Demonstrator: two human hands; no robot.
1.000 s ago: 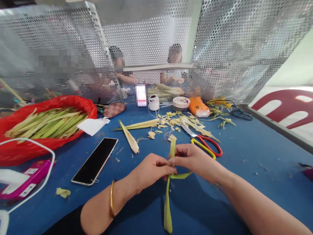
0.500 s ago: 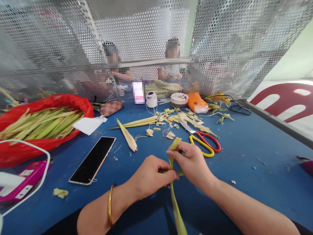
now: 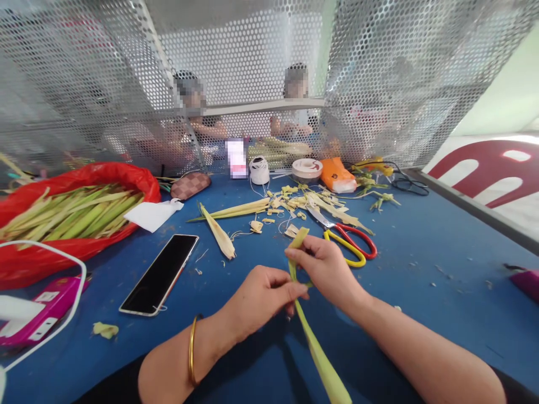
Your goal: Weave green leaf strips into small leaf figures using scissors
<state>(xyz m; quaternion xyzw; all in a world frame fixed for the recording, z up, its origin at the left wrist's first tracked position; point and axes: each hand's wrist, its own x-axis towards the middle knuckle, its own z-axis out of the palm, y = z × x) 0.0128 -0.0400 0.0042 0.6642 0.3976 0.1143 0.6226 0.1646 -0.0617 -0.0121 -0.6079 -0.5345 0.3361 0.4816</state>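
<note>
Green husk (image 3: 318, 348), a flat ribbon widening downward, is pinched tightly in the left hand (image 3: 265, 293) and, farther up, the right hand (image 3: 328, 264).

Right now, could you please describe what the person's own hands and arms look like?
The left hand and right hand are bare, without gloves. A smooth gold-coloured bangle circles the left arm; a black sleeve shows farther up each arm.
</note>
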